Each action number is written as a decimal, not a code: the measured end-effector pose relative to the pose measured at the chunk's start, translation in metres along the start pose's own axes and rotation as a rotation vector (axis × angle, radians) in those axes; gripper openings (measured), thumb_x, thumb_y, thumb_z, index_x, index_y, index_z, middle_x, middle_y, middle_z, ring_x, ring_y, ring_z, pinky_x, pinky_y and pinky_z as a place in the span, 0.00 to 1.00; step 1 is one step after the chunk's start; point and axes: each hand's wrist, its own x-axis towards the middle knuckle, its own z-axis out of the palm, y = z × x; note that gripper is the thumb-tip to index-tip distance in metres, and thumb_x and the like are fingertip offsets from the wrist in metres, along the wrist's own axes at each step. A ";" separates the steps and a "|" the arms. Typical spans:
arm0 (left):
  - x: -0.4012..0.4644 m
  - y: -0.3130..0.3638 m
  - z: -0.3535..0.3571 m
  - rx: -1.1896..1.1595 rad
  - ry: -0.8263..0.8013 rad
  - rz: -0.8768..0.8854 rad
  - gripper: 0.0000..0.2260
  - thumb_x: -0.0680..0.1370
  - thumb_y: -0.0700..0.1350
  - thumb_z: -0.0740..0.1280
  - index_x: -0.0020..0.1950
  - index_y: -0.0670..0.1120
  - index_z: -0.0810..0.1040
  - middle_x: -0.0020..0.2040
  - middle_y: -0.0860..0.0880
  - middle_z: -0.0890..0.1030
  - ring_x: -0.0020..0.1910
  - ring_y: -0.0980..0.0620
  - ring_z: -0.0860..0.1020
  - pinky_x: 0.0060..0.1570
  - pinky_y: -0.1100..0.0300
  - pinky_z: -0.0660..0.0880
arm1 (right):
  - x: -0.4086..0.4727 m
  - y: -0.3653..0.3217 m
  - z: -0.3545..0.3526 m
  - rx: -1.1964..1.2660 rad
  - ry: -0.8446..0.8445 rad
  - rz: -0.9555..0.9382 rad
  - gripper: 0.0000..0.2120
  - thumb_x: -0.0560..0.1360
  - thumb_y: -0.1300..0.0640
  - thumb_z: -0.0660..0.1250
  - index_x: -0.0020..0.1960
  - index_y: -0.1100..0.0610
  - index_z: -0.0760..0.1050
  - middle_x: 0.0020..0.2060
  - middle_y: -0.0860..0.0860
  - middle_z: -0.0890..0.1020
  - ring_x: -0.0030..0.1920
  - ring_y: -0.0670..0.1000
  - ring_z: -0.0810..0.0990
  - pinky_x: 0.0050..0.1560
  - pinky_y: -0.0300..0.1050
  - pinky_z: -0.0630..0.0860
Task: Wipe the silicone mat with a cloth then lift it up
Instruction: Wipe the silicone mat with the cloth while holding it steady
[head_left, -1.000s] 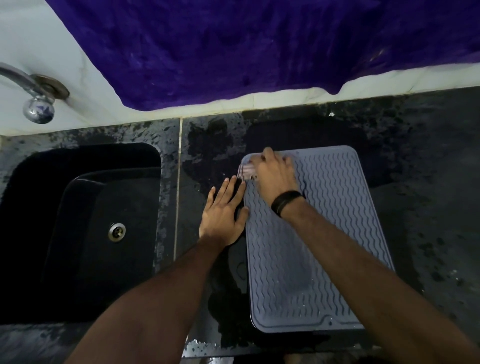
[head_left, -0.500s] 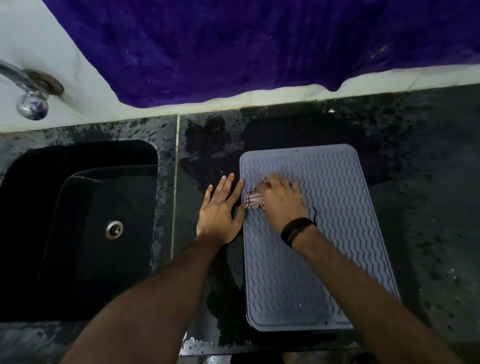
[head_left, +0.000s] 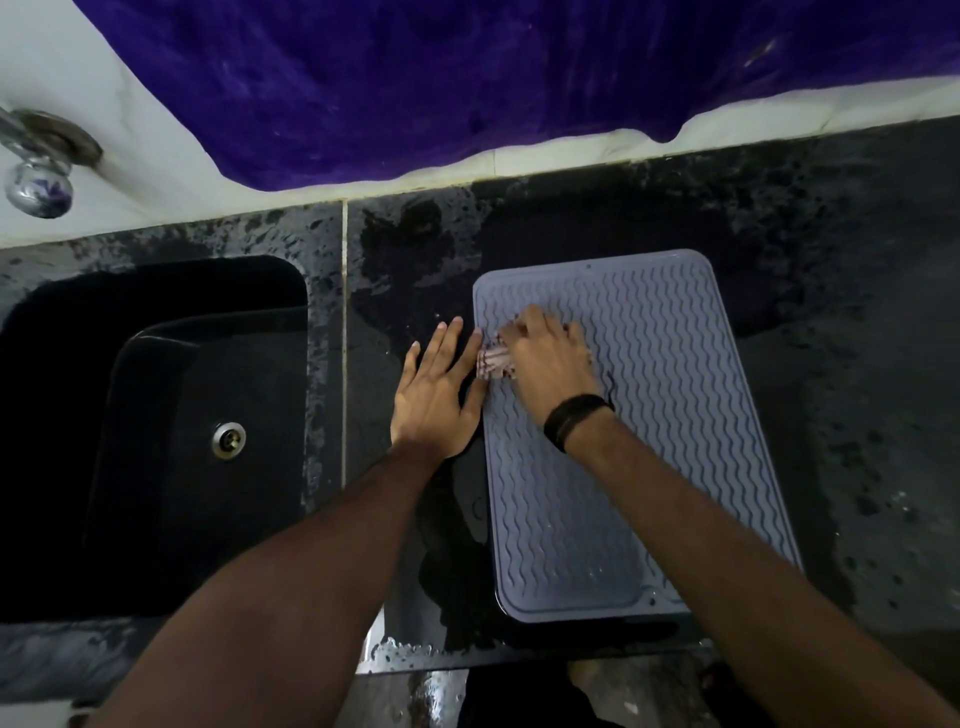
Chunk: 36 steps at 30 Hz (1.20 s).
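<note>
A grey silicone mat with wavy ridges lies flat on the dark wet counter. My right hand, with a black band at its wrist, presses a small bunched patterned cloth onto the mat near its upper left edge. The cloth shows only at the hand's left side. My left hand rests flat with fingers spread on the counter, its fingertips and thumb touching the mat's left rim.
A black sink with a metal drain lies to the left. A chrome tap juts from the white wall. Purple fabric hangs over the backsplash. The wet black counter ends at a front edge close below the mat.
My right hand slid the cloth down the mat's left side from the top corner, then back up a little. My left hand stayed flat beside the mat.
</note>
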 end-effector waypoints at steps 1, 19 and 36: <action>0.000 0.000 0.000 0.004 0.001 0.004 0.27 0.84 0.57 0.49 0.83 0.52 0.58 0.84 0.49 0.53 0.83 0.52 0.48 0.81 0.48 0.44 | -0.013 -0.001 0.001 -0.006 -0.011 -0.010 0.20 0.75 0.60 0.64 0.66 0.55 0.71 0.64 0.56 0.70 0.65 0.57 0.70 0.63 0.57 0.67; 0.001 0.000 0.001 0.004 0.020 0.007 0.24 0.87 0.49 0.54 0.83 0.52 0.58 0.84 0.48 0.55 0.83 0.49 0.50 0.81 0.46 0.46 | -0.051 -0.014 0.013 -0.012 0.007 -0.006 0.21 0.72 0.59 0.68 0.65 0.55 0.72 0.61 0.56 0.71 0.61 0.58 0.71 0.59 0.57 0.67; 0.000 0.003 -0.004 0.027 -0.048 -0.022 0.27 0.86 0.61 0.52 0.84 0.53 0.56 0.84 0.48 0.52 0.83 0.50 0.48 0.81 0.47 0.45 | -0.089 -0.028 0.003 0.035 -0.062 0.043 0.28 0.71 0.58 0.70 0.69 0.54 0.68 0.65 0.56 0.69 0.65 0.57 0.68 0.65 0.58 0.66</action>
